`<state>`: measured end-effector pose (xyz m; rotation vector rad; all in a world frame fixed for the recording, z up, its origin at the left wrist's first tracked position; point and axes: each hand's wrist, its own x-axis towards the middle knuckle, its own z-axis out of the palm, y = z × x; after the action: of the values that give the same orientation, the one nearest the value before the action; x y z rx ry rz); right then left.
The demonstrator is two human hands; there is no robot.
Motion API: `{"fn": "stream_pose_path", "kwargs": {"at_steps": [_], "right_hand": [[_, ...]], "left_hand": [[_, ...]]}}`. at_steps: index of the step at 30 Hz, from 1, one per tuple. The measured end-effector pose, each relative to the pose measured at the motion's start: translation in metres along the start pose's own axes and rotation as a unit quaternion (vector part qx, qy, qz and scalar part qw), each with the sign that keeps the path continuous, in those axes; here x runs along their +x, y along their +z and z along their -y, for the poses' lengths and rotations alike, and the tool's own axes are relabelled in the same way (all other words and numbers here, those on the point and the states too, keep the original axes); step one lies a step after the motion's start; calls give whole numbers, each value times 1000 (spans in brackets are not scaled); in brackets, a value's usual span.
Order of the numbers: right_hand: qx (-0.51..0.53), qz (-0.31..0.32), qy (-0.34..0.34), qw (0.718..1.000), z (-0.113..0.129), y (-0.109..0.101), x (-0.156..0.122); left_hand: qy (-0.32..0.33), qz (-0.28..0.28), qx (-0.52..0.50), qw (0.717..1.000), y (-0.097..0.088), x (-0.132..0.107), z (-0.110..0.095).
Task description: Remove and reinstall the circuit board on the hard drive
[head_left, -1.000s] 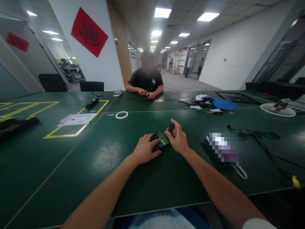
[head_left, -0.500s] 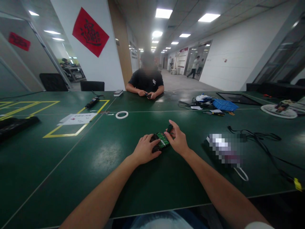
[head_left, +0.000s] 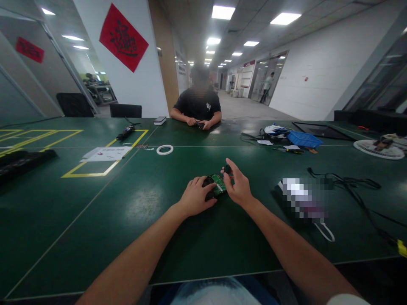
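Note:
A small black device with an exposed green circuit board (head_left: 219, 186) lies flat on the green table (head_left: 140, 254). My left hand (head_left: 197, 196) rests over its left side, gripping it with fingers and thumb around the casing. Between the thumb and fingers of my right hand (head_left: 238, 184) is a short, dark screwdriver (head_left: 227, 168), held roughly upright at the board's upper right corner. Its tip is too small to make out.
Beyond the device lies a white tape ring (head_left: 165, 150). A blurred-out object with a white strap (head_left: 326, 233) and black cables (head_left: 349, 186) lie to the right. A blue basket (head_left: 304, 139) stands farther back. Across the table sits a person (head_left: 199, 103) holding something small.
The whole view has shifted slightly. My right hand's fingers have turned a little around the screwdriver, while my left hand stays on the device.

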<state>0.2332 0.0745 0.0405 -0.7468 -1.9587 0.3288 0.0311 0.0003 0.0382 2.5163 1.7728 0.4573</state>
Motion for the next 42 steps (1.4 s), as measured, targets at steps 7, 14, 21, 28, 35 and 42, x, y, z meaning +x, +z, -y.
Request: {"fn": "stream_pose_path", "kwargs": {"at_steps": [7,14,21,28,35,42], "right_hand": [[-21,-80,20,996,-11,1,5],[5,-85,34,996,-15,-2,5],[-38,-93,15,995,-10,-6,8],[-69,-74,3,995,-7,-14,9],[-74,-85,1,994,-9,-14,8],[-51,-101,-11,994,-8,-14,10]], "left_hand": [[9,-2,8,1000,-1,-1,0],[5,-2,8,1000,-2,-1,-1],[5,-5,1,1000,0,-1,0],[5,-3,0,1000,0,-1,0],[-2,1,4,1000,-1,-1,-1],[2,-6,3,1000,0,-1,-1]]}}
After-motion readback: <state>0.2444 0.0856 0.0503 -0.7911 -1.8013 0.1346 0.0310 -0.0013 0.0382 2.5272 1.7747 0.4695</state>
